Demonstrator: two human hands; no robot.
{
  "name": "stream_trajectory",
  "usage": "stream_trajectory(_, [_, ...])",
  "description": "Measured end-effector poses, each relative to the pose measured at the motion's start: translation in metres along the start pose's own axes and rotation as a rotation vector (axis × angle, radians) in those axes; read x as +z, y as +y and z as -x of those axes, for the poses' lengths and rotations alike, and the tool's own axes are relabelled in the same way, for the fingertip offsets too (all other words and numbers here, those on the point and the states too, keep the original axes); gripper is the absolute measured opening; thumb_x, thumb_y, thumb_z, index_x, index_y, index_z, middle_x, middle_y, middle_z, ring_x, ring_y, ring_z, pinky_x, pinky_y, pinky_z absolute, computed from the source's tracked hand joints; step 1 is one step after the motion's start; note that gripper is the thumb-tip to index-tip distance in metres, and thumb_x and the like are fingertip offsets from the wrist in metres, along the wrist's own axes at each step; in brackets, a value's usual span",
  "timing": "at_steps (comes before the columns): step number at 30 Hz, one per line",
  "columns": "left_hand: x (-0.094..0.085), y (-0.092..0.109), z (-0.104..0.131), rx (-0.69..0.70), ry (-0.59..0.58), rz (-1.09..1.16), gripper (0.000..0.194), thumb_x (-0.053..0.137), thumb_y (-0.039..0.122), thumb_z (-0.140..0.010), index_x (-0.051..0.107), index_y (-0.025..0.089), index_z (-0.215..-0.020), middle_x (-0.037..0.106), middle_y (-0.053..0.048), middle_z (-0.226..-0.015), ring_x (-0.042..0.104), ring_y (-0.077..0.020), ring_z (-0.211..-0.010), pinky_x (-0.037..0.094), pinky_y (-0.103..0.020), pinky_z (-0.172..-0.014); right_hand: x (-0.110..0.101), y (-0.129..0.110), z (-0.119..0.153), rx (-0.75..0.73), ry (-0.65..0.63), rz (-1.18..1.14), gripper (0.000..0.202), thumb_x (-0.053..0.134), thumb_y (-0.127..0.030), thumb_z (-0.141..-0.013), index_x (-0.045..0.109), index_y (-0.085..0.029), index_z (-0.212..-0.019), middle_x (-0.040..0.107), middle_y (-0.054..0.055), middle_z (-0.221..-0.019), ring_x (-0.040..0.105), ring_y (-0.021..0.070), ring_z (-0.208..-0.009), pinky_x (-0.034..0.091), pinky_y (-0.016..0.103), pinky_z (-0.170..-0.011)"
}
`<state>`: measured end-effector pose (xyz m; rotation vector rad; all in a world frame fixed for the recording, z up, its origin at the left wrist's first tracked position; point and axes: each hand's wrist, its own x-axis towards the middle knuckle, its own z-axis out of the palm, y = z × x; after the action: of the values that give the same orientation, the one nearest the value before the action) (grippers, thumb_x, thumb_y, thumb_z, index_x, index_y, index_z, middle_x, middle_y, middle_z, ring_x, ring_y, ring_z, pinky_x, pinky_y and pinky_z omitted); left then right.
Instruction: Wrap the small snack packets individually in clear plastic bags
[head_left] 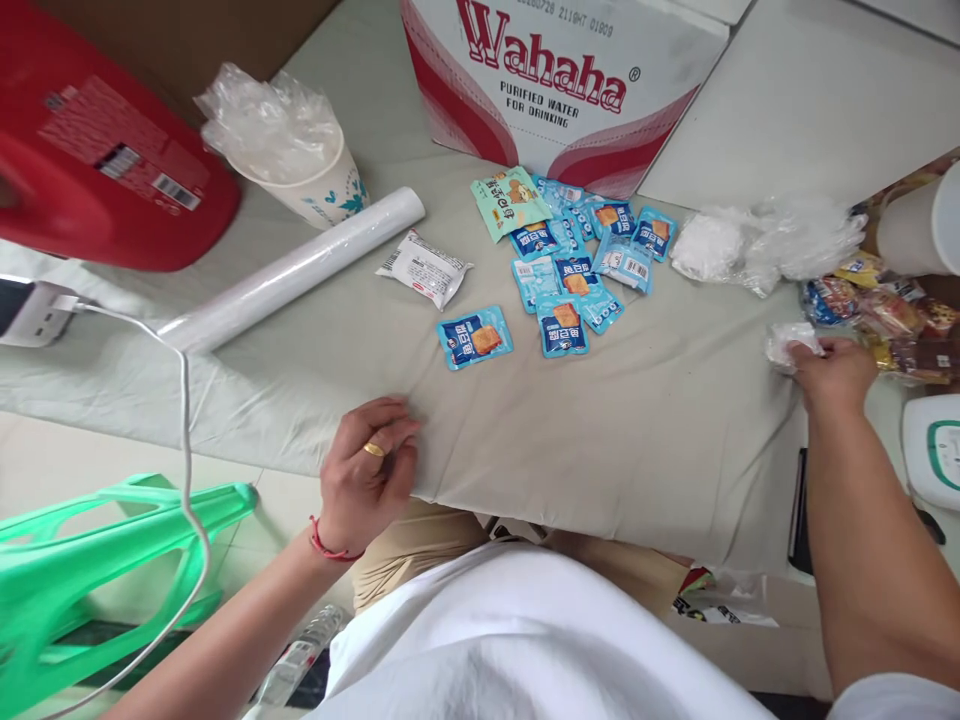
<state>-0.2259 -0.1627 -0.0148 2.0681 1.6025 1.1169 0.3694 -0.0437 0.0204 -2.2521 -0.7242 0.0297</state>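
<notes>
At the right side of the cloth-covered table (660, 420), my right hand (836, 375) pinches a small clear plastic packet with something white in it (784, 343). Its exact kind I cannot make out. My left hand (373, 455), with a gold ring and a red cord at the wrist, rests at the table's front edge, fingers loosely bent and nothing in them. Beyond it lie a single blue snack packet (475, 336) and a white printed packet (425, 268). Several more blue snack packets (564, 325) form a loose pile in the middle, with a green packet (510, 203) on top.
A Wahaha water carton (555, 90) stands at the back. On the left are a red jug (112, 150), a paper cup with plastic film (300, 190), a plastic roll (300, 270) and a cable (185, 420). Crumpled clear plastic (772, 240) and wrapped snacks (892, 310) lie right.
</notes>
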Motion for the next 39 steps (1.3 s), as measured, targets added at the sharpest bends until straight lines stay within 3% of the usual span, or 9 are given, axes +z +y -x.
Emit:
stream_trajectory(3, [0.008, 0.022, -0.025, -0.29, -0.114, 0.395, 0.017, 0.064, 0.027, -0.093, 0.071, 0.02, -0.106, 0.067, -0.01, -0.115, 0.071, -0.0249, -0.105, 0.064, -0.042, -0.087, 0.012, -0.022, 0.044, -0.008, -0.074, -0.337, 0.023, 0.08, -0.005, -0.072, 0.066, -0.021, -0.08, 0.06, -0.002, -0.071, 0.051, 0.0146, -0.064, 0.045, 0.039, -0.075])
stream_trajectory(6, [0.04, 0.046, -0.061, -0.528, -0.339, 0.866, 0.03, 0.065, 0.043, -0.093, 0.065, 0.02, -0.113, 0.065, -0.01, -0.118, 0.073, -0.0221, -0.094, 0.062, -0.031, -0.061, 0.025, -0.057, 0.113, 0.152, -0.302, -0.748, 0.019, 0.078, -0.013, -0.073, 0.067, -0.02, -0.087, 0.067, -0.001, -0.078, 0.056, 0.0129, -0.063, 0.049, 0.03, -0.06])
stream_trajectory(11, [0.118, 0.077, -0.113, -0.541, -0.618, 1.074, 0.082, 0.089, 0.04, -0.071, 0.049, 0.025, -0.142, 0.062, -0.012, -0.131, 0.065, -0.01, -0.066, 0.047, -0.022, -0.047, 0.048, -0.09, 0.223, 0.202, -0.607, -0.906, 0.041, 0.092, -0.035, -0.063, 0.064, -0.021, -0.089, 0.064, -0.006, -0.071, 0.059, 0.0096, -0.058, 0.054, 0.022, -0.053])
stream_trajectory(13, [0.139, 0.079, -0.123, -0.505, -0.605, 1.032, 0.068, 0.086, 0.035, -0.075, 0.054, 0.019, -0.132, 0.069, -0.005, -0.103, 0.058, -0.0082, -0.057, 0.041, -0.022, -0.047, 0.054, -0.093, 0.245, 0.157, -0.674, -0.865, 0.045, 0.093, -0.044, -0.064, 0.063, -0.022, -0.09, 0.061, -0.007, -0.066, 0.059, 0.0102, -0.055, 0.051, 0.021, -0.048])
stream_trajectory(17, [0.148, 0.069, -0.13, -0.451, -0.605, 1.043, 0.037, 0.083, 0.035, -0.077, 0.059, 0.017, -0.099, 0.056, 0.006, -0.067, 0.049, -0.0074, -0.051, 0.035, -0.021, -0.049, 0.055, -0.092, 0.252, 0.072, -0.691, -0.84, 0.042, 0.093, -0.045, -0.068, 0.062, -0.022, -0.083, 0.054, -0.008, -0.063, 0.047, 0.0062, -0.048, 0.036, 0.017, -0.039])
stream_trajectory(25, [0.133, 0.064, -0.137, -0.486, -0.701, 1.233, 0.059, 0.097, 0.044, -0.06, 0.046, 0.021, -0.076, 0.049, 0.011, -0.058, 0.044, -0.0043, -0.045, 0.031, -0.02, -0.045, 0.04, -0.091, 0.24, 0.183, -0.721, -1.025, 0.045, 0.096, -0.038, -0.062, 0.057, -0.022, -0.078, 0.046, -0.01, -0.064, 0.032, 0.0017, -0.045, 0.024, 0.014, -0.036])
stream_trajectory(29, [0.13, 0.06, -0.14, -0.498, -0.748, 1.22, 0.054, 0.094, 0.045, -0.064, 0.049, 0.02, -0.08, 0.054, 0.009, -0.056, 0.043, -0.0037, -0.044, 0.028, -0.019, -0.044, 0.037, -0.08, 0.211, 0.316, -0.558, -1.149, 0.046, 0.093, -0.03, -0.061, 0.051, -0.021, -0.078, 0.049, -0.01, -0.064, 0.034, 0.0012, -0.045, 0.023, 0.01, -0.034])
stream_trajectory(34, [0.132, 0.057, -0.14, -0.457, -0.773, 1.219, 0.041, 0.084, 0.041, -0.075, 0.051, 0.019, -0.085, 0.059, 0.007, -0.055, 0.041, -0.0038, -0.043, 0.029, -0.019, -0.045, 0.034, -0.067, 0.184, 0.487, -0.296, -1.073, 0.034, 0.075, -0.046, -0.085, 0.055, -0.019, -0.084, 0.066, 0.0, -0.078, 0.041, 0.0015, -0.048, 0.03, 0.009, -0.035])
stream_trajectory(39, [0.135, 0.056, -0.138, -0.457, -0.778, 1.177, 0.034, 0.081, 0.033, -0.076, 0.05, 0.019, -0.084, 0.06, 0.006, -0.057, 0.047, -0.005, -0.046, 0.034, -0.018, -0.047, 0.035, -0.072, 0.216, -0.035, -0.186, -0.836, 0.032, 0.076, -0.049, -0.086, 0.065, -0.02, -0.092, 0.061, -0.003, -0.075, 0.043, 0.0048, -0.048, 0.032, 0.016, -0.038])
